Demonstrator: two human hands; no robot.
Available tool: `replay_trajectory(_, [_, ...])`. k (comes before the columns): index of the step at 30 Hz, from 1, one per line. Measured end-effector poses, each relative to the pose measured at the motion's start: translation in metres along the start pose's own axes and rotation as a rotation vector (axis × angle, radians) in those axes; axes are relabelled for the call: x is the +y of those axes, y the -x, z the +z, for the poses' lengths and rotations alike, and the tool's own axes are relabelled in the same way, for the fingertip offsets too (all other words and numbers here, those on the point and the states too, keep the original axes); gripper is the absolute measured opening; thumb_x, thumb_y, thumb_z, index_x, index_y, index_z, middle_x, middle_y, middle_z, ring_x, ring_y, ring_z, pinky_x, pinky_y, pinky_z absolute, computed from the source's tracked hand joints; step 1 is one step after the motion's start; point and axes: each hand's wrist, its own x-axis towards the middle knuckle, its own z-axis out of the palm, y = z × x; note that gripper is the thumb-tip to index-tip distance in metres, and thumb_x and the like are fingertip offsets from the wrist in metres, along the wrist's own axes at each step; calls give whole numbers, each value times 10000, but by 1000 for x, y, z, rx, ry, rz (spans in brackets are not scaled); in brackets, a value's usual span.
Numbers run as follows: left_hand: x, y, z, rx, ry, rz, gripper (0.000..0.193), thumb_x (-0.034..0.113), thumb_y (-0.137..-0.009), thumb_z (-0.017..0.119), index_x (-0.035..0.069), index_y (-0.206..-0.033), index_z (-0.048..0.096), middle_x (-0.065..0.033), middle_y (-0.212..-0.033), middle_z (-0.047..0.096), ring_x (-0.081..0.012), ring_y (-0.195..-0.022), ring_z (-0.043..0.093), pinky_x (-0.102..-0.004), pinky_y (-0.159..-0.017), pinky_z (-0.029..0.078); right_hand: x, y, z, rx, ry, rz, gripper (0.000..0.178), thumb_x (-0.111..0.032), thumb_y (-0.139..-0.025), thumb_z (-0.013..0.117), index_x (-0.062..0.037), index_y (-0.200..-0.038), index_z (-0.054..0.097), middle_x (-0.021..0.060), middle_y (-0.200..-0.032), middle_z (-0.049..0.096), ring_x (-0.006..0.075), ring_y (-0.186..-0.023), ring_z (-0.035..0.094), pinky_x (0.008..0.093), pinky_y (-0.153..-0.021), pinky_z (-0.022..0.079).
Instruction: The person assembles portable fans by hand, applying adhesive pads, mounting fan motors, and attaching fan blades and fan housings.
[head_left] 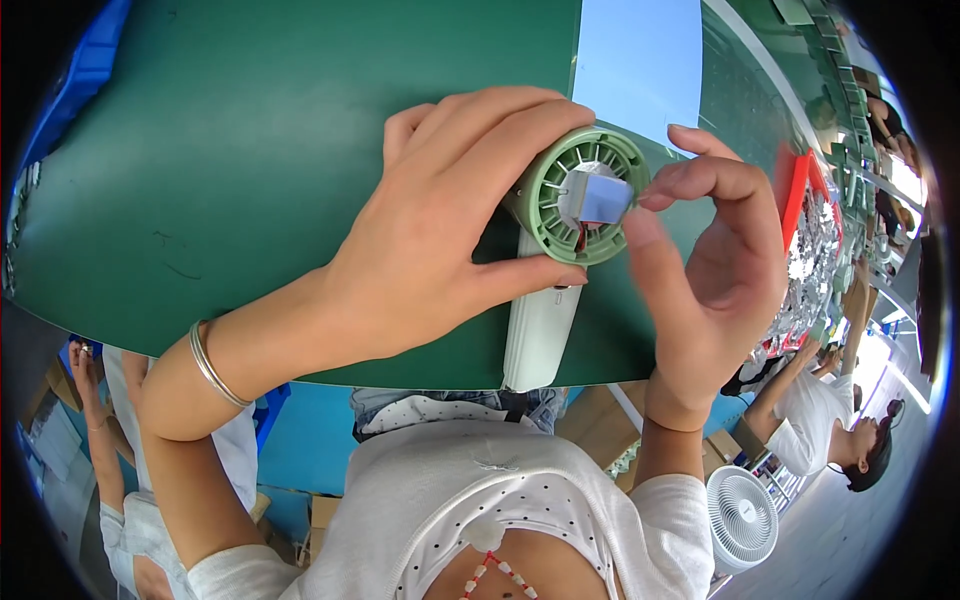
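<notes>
My left hand (430, 220) is wrapped round the green round head of a handheld fan (541, 335), thumb below and fingers over the top. Its pale handle points toward me over the table edge. The open end of the head faces up, showing ribs around the inside. At its centre sits a small square block (604, 199) with a bluish-white top and a red and a dark wire beside it. My right hand (715, 245) has thumb and forefinger closed together at the block's right edge; whatever lies between the tips is too small to make out.
Beneath my hands is a green tabletop (220, 180), with a light blue sheet (640, 65) beyond the fan. A red tray (797, 195) of small silvery parts stands at the right, a blue bin (85, 75) at the far left. Other people sit on both sides; a white fan (742, 518) stands lower right.
</notes>
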Motion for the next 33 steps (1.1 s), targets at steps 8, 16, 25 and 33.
replay_trajectory(8, [4,-5,0,-3,-15,17,823,283,-667,878,76,-1378,521,-118,-1366,547,-297,-1253,524,-395,-1047,348,0,-17,-18,-109,298,-205,415,-86,-621,831,24,-998,696,92,-952,604,306,-1099,565,460,-1023,410])
replay_trajectory(16, [0,-8,-7,-18,-12,22,800,287,-689,862,71,-1378,519,-118,-1377,543,-301,-1273,507,-401,-1058,342,14,-24,-9,-161,185,-229,371,-44,-586,863,-14,-938,748,88,-954,589,350,-1158,549,460,-966,440])
replay_trajectory(25, [1,-2,-11,27,46,47,726,379,-829,743,73,-1424,462,-134,-1412,480,-315,-1328,408,-465,-1083,297,15,8,0,-70,127,-16,495,-63,-676,778,-22,-1143,620,143,-1200,512,366,-1296,455,475,-1107,319])
replay_trajectory(33, [-28,-15,-199,605,-607,-26,126,50,-887,655,10,-996,702,-112,-956,685,-233,-861,655,-324,-784,517,38,18,-7,124,-188,-51,644,-99,-787,701,46,-1367,462,190,-1349,509,294,-1247,497,439,-1128,319])
